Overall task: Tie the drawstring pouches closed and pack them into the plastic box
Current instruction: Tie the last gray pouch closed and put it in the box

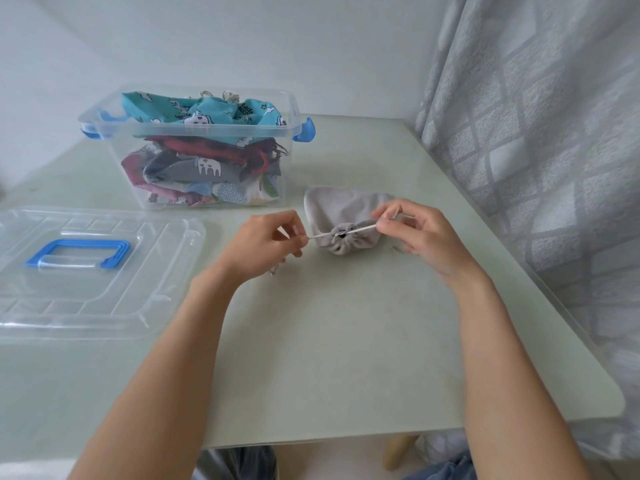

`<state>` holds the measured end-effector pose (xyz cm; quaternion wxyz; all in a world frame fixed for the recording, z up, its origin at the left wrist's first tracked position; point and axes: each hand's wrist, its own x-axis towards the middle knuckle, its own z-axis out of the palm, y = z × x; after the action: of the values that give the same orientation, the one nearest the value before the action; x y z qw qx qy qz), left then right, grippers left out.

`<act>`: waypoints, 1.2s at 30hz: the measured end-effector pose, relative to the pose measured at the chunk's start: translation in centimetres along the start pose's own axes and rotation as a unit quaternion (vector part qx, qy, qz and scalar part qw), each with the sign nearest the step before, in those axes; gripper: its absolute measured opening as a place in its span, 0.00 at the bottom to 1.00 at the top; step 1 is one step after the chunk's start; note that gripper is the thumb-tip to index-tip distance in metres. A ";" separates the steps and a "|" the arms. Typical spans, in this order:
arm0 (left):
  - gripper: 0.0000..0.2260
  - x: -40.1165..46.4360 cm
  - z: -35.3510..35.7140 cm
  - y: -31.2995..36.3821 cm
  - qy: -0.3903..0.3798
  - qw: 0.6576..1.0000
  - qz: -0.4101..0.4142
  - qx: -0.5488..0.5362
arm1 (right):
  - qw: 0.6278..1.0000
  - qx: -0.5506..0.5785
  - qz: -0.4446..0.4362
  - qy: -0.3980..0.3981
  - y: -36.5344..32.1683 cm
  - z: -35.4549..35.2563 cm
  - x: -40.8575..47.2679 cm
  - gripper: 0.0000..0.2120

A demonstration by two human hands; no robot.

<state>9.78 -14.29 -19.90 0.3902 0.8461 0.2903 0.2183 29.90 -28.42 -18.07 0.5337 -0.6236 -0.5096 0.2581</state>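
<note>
Two hands are working one small pale grey fabric drawstring pouch [341,216], which is lying on the pale green tabletop [346,341] just in front of and to the right of the clear plastic box [194,147]. Your left hand [263,245] is pinching one end of the thin white drawstring [320,235] between thumb and fingertips, and your right hand [420,233] is pinching the other end, so the cord is running taut across the pouch's gathered mouth. The mouth is puckering nearly closed and facing you. That box is standing uncovered with blue side latches, holding a stack of patterned pouches, a turquoise printed pouch [204,110] sitting on top. Its clear lid with the blue handle [81,252] is lying flat at your left.
</note>
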 end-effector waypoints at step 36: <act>0.22 -0.6 0.6 1.5 -0.073 0.978 0.093 -0.171 | 0.996 -0.051 0.027 -0.074 0.9 4.0 1.6 0.07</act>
<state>10.21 -15.79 -19.15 0.5274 0.8038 0.1395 0.2372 27.27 -25.26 -19.74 0.4549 -0.6425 -0.5431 0.2921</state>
